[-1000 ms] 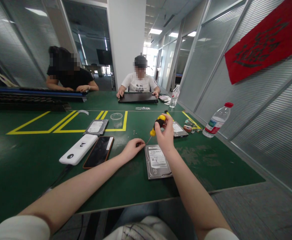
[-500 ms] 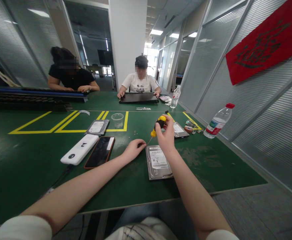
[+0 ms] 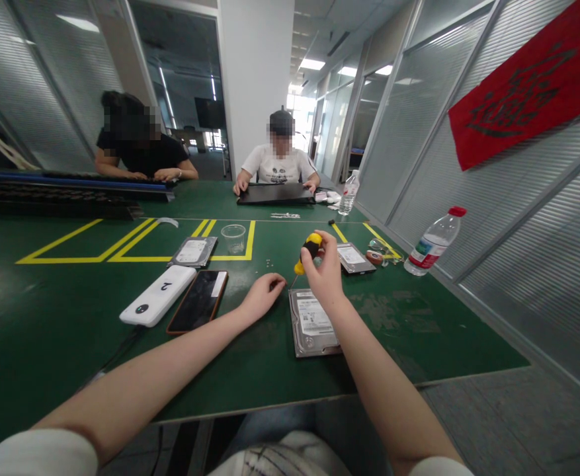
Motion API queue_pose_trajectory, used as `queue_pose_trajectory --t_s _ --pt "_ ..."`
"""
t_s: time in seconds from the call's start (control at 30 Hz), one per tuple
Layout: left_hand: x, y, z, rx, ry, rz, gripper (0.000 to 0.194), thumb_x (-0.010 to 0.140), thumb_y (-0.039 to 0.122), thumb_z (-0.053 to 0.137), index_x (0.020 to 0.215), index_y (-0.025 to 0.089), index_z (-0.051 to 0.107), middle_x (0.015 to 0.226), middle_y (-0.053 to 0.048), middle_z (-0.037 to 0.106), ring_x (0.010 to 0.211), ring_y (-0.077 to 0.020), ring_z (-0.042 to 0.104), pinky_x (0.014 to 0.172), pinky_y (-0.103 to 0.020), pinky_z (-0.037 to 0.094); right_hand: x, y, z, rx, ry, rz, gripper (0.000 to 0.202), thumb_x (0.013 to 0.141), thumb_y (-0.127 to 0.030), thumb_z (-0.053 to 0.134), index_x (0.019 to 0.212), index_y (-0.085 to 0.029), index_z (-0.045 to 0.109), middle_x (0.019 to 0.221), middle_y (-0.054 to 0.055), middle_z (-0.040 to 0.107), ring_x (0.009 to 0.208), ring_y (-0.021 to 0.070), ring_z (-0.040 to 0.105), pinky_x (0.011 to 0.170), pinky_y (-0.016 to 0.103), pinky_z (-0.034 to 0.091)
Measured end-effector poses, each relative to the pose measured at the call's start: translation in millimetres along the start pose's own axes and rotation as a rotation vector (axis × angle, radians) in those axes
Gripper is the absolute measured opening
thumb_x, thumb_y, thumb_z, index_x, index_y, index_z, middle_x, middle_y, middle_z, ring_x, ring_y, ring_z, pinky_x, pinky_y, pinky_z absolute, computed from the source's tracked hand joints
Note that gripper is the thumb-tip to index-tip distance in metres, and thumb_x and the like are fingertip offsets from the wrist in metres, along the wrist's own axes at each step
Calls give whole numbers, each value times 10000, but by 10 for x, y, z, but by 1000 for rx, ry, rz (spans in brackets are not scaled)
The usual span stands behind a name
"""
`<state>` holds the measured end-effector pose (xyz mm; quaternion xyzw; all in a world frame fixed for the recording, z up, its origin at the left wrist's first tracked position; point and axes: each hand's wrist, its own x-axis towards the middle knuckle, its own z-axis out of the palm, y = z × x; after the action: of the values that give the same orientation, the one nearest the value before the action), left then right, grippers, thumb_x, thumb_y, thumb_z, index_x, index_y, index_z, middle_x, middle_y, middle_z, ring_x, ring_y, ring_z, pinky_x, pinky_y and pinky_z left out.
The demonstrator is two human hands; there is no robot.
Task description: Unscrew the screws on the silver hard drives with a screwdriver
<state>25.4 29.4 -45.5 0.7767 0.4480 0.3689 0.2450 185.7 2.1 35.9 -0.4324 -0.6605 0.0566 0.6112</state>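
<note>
Gripping a yellow-and-black screwdriver (image 3: 307, 252) by its handle, the right hand (image 3: 325, 277) has its fingers curled tight around it, the tool tilted with its tip down at the far left corner of a hard drive (image 3: 312, 322) lying flat on the green table (image 3: 418, 324). The left hand (image 3: 262, 295) rests just beside that corner, fingertips bunched near the tip; whether they pinch anything I cannot tell. A phone (image 3: 198, 301) and a white power bank (image 3: 157, 295) lie to the left. Two more hard drives (image 3: 193, 251) sit farther back, with a plastic cup (image 3: 233, 238) between them. A water bottle (image 3: 432, 241) stands at the right edge. Two other people sit at the far end.
</note>
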Motion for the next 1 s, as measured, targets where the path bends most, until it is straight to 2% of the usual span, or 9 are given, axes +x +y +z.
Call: queue_pose_trajectory --t_s 0.2,1.0 --pt "-44 -4 1 51 -9 16 158 781 73 579 831 184 680 843 -25 672 850 -198 629 813 -303 486 -6 1 8 -14 -2 -10 379 852 -348 555 1190 -191 483 1084 109 599 943 207 596 776 342 508" --pt "-54 17 -18 151 -48 -9 201 797 79 534 878 188 683 908 -36 686 933 -221 631 864 -344 469 -21 48 25 -14 -35 -20 413 861 -362 562 1220 -190 453 1081 111 599 940 207 596 764 353 516"
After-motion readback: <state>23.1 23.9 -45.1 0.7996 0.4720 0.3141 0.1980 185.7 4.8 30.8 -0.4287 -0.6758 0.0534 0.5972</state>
